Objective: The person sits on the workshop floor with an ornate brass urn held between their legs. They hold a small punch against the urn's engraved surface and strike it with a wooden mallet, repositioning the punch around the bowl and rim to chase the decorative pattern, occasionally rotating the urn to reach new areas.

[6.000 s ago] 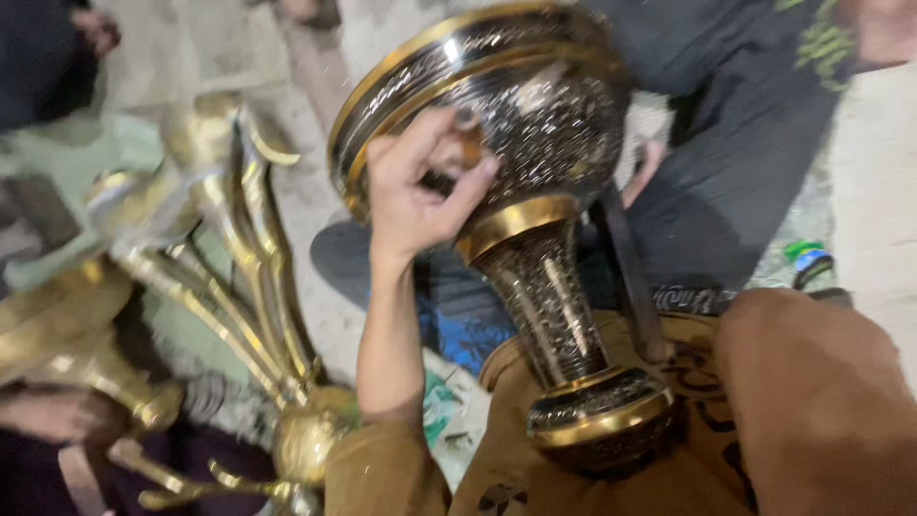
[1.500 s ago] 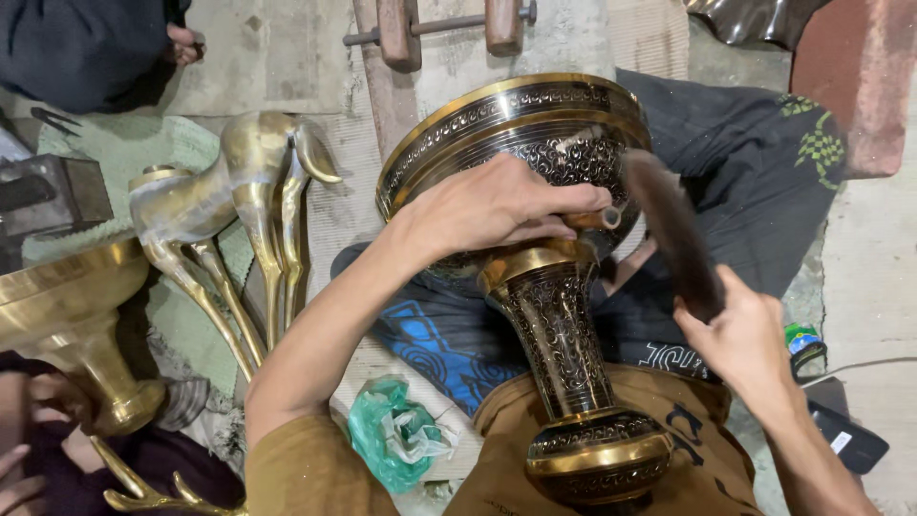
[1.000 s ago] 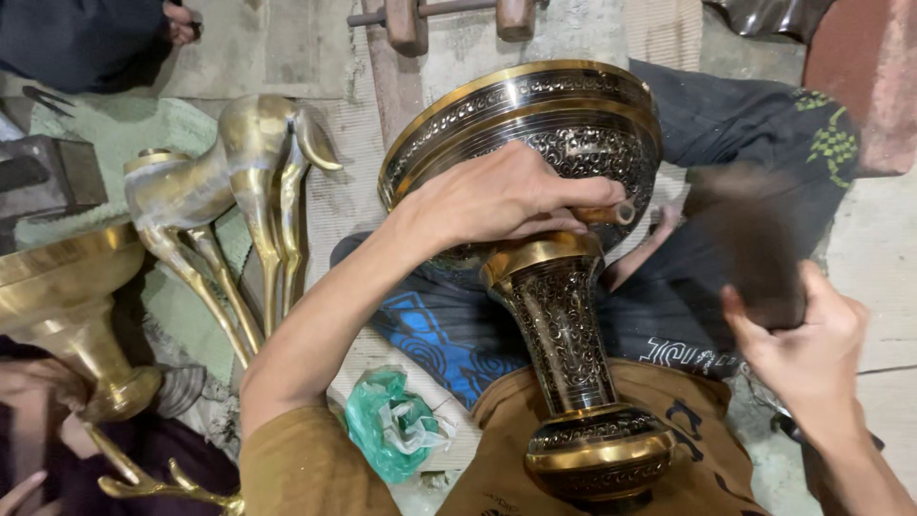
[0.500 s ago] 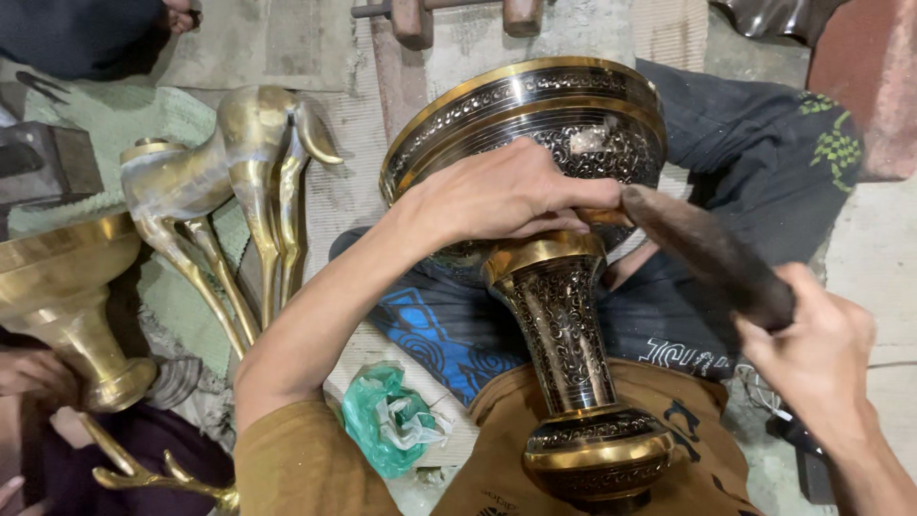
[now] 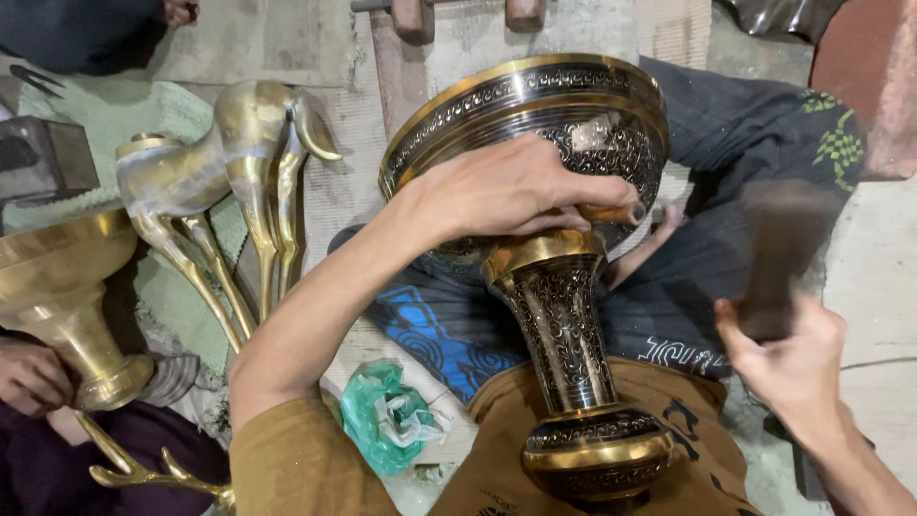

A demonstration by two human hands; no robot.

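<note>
Left hand (image 5: 516, 186) is clamped over the bowl of the brass goblet vase (image 5: 554, 287), fingers pinching a small chisel-like tool (image 5: 607, 213) against the engraved metal just above the gold collar. The vase lies tilted across the lap, foot toward the camera, rim pointing away. Right hand (image 5: 788, 358) is clenched around a dark mallet (image 5: 778, 253), raised beside the vase and apart from it; it's blurred, so I can't tell its exact shape. Below the left forearm, a crumpled green plastic bag (image 5: 387, 416) sits on the floor. Further left, a brass deer figure (image 5: 234, 172) lies on its side, and another person's hand (image 5: 33, 377) grips a plain brass vase (image 5: 62, 287).
</note>
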